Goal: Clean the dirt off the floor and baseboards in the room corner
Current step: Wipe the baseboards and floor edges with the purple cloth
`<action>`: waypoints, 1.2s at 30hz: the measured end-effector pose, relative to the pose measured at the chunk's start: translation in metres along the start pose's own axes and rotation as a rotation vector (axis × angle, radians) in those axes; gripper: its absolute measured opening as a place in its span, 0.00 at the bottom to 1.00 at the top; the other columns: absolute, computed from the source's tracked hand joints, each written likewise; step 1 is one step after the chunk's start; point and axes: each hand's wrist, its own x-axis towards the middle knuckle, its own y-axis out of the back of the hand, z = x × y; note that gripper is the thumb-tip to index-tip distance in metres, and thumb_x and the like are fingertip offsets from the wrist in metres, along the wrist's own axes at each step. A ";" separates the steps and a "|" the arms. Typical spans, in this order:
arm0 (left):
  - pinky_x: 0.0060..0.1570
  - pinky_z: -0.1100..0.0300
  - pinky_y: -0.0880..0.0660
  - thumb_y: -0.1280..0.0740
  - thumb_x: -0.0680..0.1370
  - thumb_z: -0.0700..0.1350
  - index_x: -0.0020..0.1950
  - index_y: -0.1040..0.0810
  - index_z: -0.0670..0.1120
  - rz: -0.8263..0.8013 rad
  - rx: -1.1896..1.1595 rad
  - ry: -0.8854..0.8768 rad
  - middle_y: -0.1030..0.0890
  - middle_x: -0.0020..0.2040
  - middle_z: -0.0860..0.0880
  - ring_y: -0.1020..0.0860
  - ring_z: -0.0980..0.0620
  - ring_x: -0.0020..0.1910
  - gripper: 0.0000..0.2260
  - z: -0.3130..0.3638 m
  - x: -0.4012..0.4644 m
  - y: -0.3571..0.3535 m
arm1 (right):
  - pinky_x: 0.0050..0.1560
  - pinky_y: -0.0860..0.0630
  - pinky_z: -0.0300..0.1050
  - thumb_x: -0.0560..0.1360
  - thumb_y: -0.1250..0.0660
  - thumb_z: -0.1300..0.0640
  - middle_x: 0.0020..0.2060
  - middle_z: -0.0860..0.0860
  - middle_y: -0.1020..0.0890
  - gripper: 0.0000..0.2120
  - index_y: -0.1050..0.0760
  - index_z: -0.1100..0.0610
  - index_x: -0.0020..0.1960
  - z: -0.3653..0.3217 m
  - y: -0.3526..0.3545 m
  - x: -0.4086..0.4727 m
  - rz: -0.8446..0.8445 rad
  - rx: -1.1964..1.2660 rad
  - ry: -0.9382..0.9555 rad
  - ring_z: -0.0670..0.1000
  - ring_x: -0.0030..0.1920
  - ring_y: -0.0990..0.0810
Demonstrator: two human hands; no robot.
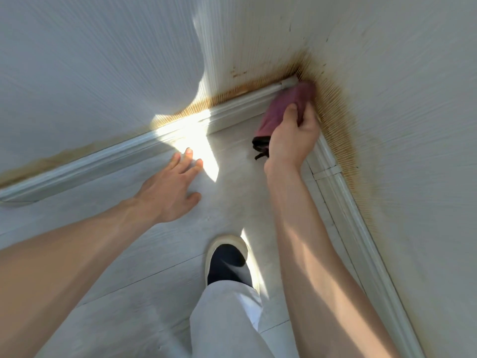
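left hand (169, 188): fingers spread, flat on the floor (154, 254), bracing.
right hand (293, 136): grips maroon cloth (284, 107), pushed into the corner ahead of it.
technique: press firmly, follow the baseboard (242, 102) grooves.
dirt (343, 130): brown staining just right of the knuckles.

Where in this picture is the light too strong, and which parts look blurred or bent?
Head view: sunlight burns out the floor near the left hand fingertips; the cloth in the right hand is smeared at the corner; wide-angle lens curves the baseboard.
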 end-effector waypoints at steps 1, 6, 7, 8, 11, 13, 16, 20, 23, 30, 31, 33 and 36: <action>0.70 0.45 0.30 0.38 0.83 0.55 0.84 0.52 0.53 -0.002 0.002 0.003 0.60 0.84 0.51 0.58 0.46 0.83 0.35 0.000 -0.001 0.000 | 0.68 0.26 0.41 0.83 0.37 0.59 0.62 0.48 0.17 0.17 0.23 0.56 0.71 0.002 0.010 0.002 0.047 -0.019 0.054 0.44 0.61 0.20; 0.71 0.44 0.31 0.38 0.83 0.55 0.84 0.55 0.54 -0.013 -0.001 0.014 0.62 0.84 0.52 0.60 0.47 0.83 0.36 0.001 -0.002 -0.003 | 0.56 0.36 0.19 0.82 0.37 0.63 0.63 0.53 0.17 0.18 0.24 0.61 0.71 0.005 0.000 0.003 0.038 -0.209 0.337 0.38 0.57 0.23; 0.72 0.44 0.31 0.38 0.83 0.56 0.84 0.55 0.54 -0.007 0.000 0.015 0.62 0.84 0.52 0.60 0.47 0.83 0.36 0.001 -0.001 -0.003 | 0.55 0.36 0.19 0.82 0.37 0.62 0.62 0.53 0.16 0.18 0.24 0.61 0.71 0.007 -0.005 0.007 0.015 -0.269 0.391 0.38 0.56 0.23; 0.72 0.44 0.32 0.38 0.82 0.56 0.84 0.55 0.54 -0.003 0.001 0.020 0.62 0.84 0.52 0.59 0.47 0.83 0.36 0.001 -0.001 -0.002 | 0.54 0.37 0.18 0.82 0.37 0.62 0.61 0.52 0.16 0.18 0.24 0.60 0.71 0.009 -0.009 0.012 0.007 -0.325 0.435 0.40 0.56 0.22; 0.72 0.44 0.31 0.38 0.82 0.57 0.84 0.55 0.54 -0.005 0.010 0.029 0.61 0.84 0.51 0.59 0.47 0.83 0.37 0.004 -0.001 -0.003 | 0.50 0.32 0.27 0.82 0.37 0.62 0.54 0.53 0.14 0.16 0.22 0.62 0.68 0.017 -0.014 0.014 -0.005 -0.480 0.586 0.51 0.52 0.17; 0.72 0.44 0.31 0.37 0.82 0.57 0.84 0.55 0.53 0.002 0.012 0.030 0.61 0.84 0.50 0.59 0.46 0.83 0.37 0.005 -0.002 -0.005 | 0.48 0.32 0.33 0.82 0.36 0.61 0.50 0.53 0.15 0.15 0.22 0.62 0.67 0.024 -0.007 0.005 -0.138 -0.635 0.759 0.51 0.49 0.19; 0.71 0.44 0.30 0.36 0.82 0.56 0.84 0.56 0.52 0.022 0.008 0.021 0.61 0.84 0.50 0.60 0.45 0.83 0.38 0.005 -0.003 -0.006 | 0.52 0.29 0.33 0.83 0.38 0.60 0.53 0.53 0.16 0.16 0.24 0.60 0.70 0.033 0.015 0.003 -0.437 -0.738 0.776 0.49 0.52 0.20; 0.70 0.43 0.29 0.37 0.82 0.56 0.84 0.56 0.53 0.020 -0.002 0.026 0.62 0.84 0.52 0.60 0.47 0.83 0.37 0.004 -0.004 -0.006 | 0.61 0.22 0.41 0.84 0.38 0.57 0.57 0.50 0.16 0.15 0.22 0.58 0.68 0.023 0.040 0.009 -0.281 -0.477 0.358 0.45 0.57 0.18; 0.70 0.44 0.28 0.37 0.82 0.55 0.84 0.56 0.53 0.036 0.006 0.021 0.61 0.84 0.51 0.60 0.47 0.83 0.37 0.004 -0.005 -0.009 | 0.59 0.22 0.38 0.82 0.34 0.56 0.57 0.50 0.15 0.13 0.19 0.58 0.65 0.012 0.044 0.012 -0.051 -0.276 0.121 0.46 0.57 0.18; 0.71 0.43 0.29 0.36 0.81 0.56 0.84 0.54 0.53 0.050 -0.005 0.017 0.60 0.84 0.51 0.59 0.47 0.83 0.37 0.002 -0.004 -0.009 | 0.47 0.32 0.29 0.79 0.32 0.59 0.53 0.49 0.15 0.13 0.18 0.57 0.62 -0.007 0.003 0.029 0.047 -0.549 0.412 0.48 0.53 0.18; 0.71 0.43 0.30 0.36 0.81 0.56 0.84 0.53 0.53 0.053 -0.001 0.016 0.59 0.85 0.51 0.59 0.46 0.83 0.37 0.002 -0.003 -0.009 | 0.46 0.33 0.33 0.79 0.33 0.58 0.53 0.50 0.15 0.12 0.18 0.56 0.61 -0.006 -0.003 0.031 0.053 -0.619 0.459 0.49 0.53 0.18; 0.72 0.42 0.31 0.36 0.81 0.57 0.84 0.53 0.52 0.051 0.000 0.011 0.59 0.85 0.50 0.58 0.46 0.83 0.37 0.004 -0.002 -0.009 | 0.43 0.36 0.38 0.80 0.34 0.57 0.52 0.51 0.17 0.10 0.18 0.56 0.59 -0.006 -0.011 0.033 0.054 -0.735 0.544 0.51 0.49 0.19; 0.71 0.41 0.29 0.35 0.81 0.57 0.84 0.53 0.52 0.054 0.003 0.019 0.59 0.85 0.49 0.58 0.45 0.83 0.38 0.004 -0.003 -0.012 | 0.37 0.37 0.42 0.80 0.33 0.57 0.49 0.54 0.18 0.06 0.20 0.59 0.51 -0.001 -0.012 0.024 -0.046 -0.913 0.772 0.53 0.41 0.20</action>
